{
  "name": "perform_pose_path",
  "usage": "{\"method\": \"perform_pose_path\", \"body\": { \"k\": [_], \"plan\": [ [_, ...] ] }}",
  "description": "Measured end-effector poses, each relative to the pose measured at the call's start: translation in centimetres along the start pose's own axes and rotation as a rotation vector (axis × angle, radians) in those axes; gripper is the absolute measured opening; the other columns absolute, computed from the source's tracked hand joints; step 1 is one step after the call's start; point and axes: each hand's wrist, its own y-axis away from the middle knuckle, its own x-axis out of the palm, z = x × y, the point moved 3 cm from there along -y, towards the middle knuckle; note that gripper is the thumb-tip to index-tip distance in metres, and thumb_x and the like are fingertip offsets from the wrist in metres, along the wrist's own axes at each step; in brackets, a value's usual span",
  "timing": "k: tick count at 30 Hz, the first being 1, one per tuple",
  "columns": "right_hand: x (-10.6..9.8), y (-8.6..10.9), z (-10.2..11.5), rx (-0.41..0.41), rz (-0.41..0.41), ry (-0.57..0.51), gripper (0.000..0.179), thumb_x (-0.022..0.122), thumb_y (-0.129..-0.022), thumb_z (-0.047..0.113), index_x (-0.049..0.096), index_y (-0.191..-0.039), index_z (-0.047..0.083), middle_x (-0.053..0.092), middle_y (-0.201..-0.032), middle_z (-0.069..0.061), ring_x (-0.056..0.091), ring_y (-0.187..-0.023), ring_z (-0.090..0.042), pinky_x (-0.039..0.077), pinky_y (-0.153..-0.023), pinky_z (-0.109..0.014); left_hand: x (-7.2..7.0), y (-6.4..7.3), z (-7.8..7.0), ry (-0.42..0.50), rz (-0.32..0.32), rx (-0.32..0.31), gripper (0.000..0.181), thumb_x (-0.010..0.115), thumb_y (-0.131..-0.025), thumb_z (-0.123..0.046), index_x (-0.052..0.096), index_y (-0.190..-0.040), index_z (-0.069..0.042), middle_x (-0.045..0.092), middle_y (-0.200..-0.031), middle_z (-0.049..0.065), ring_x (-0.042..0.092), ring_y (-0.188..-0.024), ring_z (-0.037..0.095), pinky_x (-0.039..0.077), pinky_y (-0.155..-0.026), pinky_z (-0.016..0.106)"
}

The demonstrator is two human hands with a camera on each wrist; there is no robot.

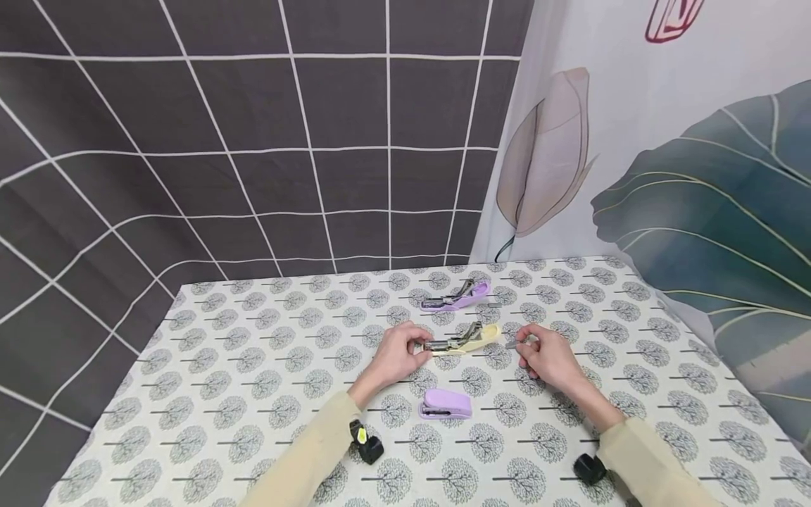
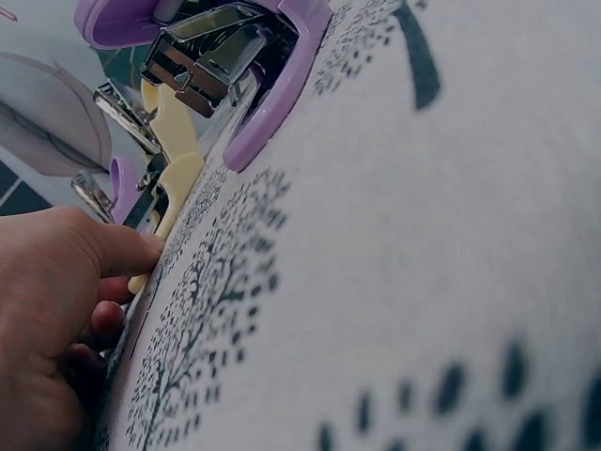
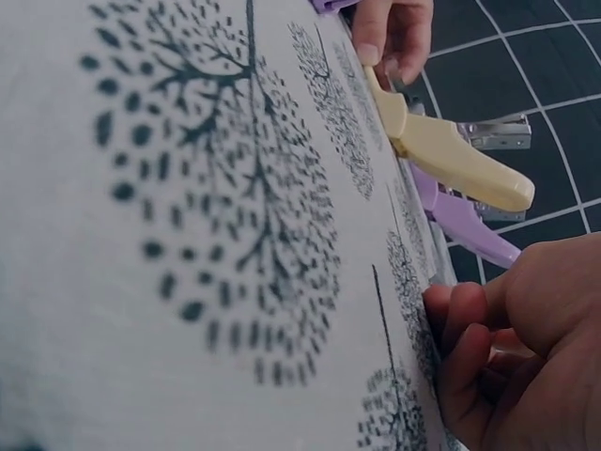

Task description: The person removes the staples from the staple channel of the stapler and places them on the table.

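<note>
A pale yellow stapler (image 1: 472, 344) lies opened out on the table, its metal magazine exposed and its cover folded back to the right. My left hand (image 1: 398, 352) pinches the left end of its base between thumb and fingers. To its right, my right hand (image 1: 548, 355) holds a small grey strip of staples (image 1: 510, 345) at the fingertips, apart from the stapler. In the right wrist view the right fingers (image 3: 460, 310) are curled and hide the strip. Behind the yellow one, a purple stapler (image 1: 457, 298) also lies opened out.
A closed purple stapler (image 1: 446, 404) sits nearer me, between the forearms. Another grey strip of staples (image 1: 494, 304) lies beside the opened purple stapler. The tree-patterned tablecloth (image 1: 253, 422) meets a dark grid curtain (image 1: 253, 141) and a leaf-print curtain (image 1: 697, 211) behind.
</note>
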Motion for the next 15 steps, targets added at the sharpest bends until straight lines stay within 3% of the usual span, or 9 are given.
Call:
{"method": "perform_pose_path", "body": {
  "k": [15],
  "plan": [
    [-0.06,0.01,0.43,0.007,0.033,0.057,0.007,0.060,-0.094,-0.001,0.060,-0.101,-0.002,0.060,-0.063,-0.003,0.055,-0.046,-0.016,0.047,-0.041,-0.030,-0.09,0.10,-0.04,-0.007,-0.003,0.002,0.027,0.081,-0.079,-0.003,0.075,-0.105,-0.007,0.061,-0.085,-0.002,0.044,-0.062,0.005,0.040,-0.060,0.023]
  ]
}}
